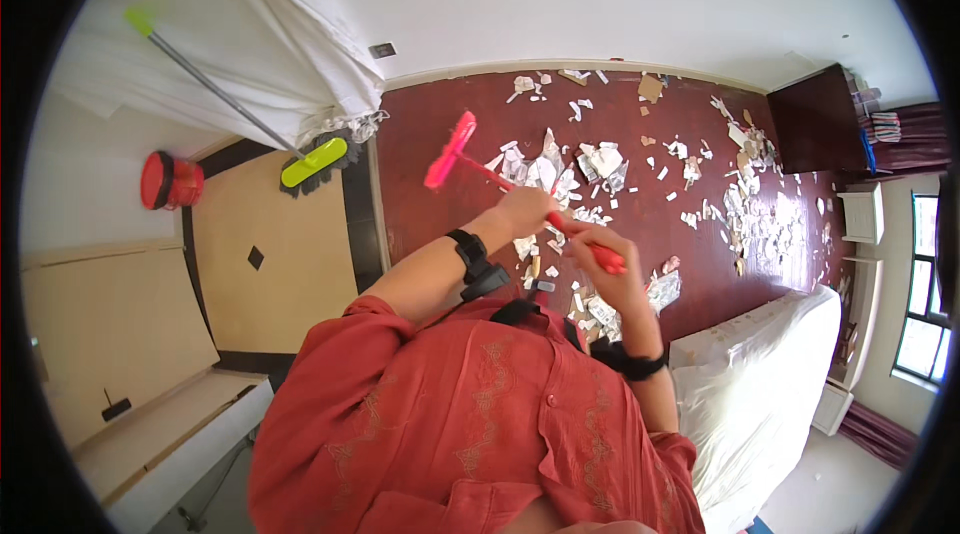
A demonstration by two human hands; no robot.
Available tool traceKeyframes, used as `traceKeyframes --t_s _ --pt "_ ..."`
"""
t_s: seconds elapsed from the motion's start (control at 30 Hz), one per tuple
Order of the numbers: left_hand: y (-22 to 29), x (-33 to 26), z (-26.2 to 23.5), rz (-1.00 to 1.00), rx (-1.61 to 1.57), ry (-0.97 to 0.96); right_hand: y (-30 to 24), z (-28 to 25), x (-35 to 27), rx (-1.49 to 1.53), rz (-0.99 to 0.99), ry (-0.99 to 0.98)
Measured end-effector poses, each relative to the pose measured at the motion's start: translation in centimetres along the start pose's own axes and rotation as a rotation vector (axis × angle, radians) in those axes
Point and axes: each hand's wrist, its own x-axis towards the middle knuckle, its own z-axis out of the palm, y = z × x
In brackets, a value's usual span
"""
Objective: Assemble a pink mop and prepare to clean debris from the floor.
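Observation:
Both my hands grip one red tool with a slim rod, a thick handle and a bright pink-red crosswise head (450, 150); whether it is a squeegee, a scraper or a brush I cannot tell. My left hand (525, 211) is closed around the rod nearer the head. Closer to my body, my right hand (608, 269) wraps the thick handle, whose red end shows by the palm. The head is up to the left of a heap of white paper scraps (545, 172) on the dark red floor (410, 209). Dark bands circle both my wrists.
More scraps (755, 224) spread across the floor to the right. A lime-green mop (315, 162) leans beside a white curtain (290, 24) at left, near a red bucket (172, 182). A covered bed (750, 384) lies at lower right, with a dark brown cabinet (815, 124) beyond.

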Motion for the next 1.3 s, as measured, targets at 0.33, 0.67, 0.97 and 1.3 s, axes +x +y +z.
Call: traceKeyframes --t_s 0.33,0.67,0.97,1.3 --pt "2.0 3.6 2.0 0.344 -0.057 -0.054 -5.9 0.1 -2.2 -0.024 0.380 0.294" --pt "8.2 4.5 -1.8 0.510 0.002 -0.239 -11.3 -0.1 -5.3 -0.378 0.145 0.326" --pt "0.9 2.8 -3.5 0.358 0.167 -0.100 -5.6 -1.4 -2.2 -0.106 -0.011 0.144" --pt "-10.2 0.7 -6.4 -0.015 0.205 0.025 1.2 1.7 10.2 0.164 -0.086 -0.170"
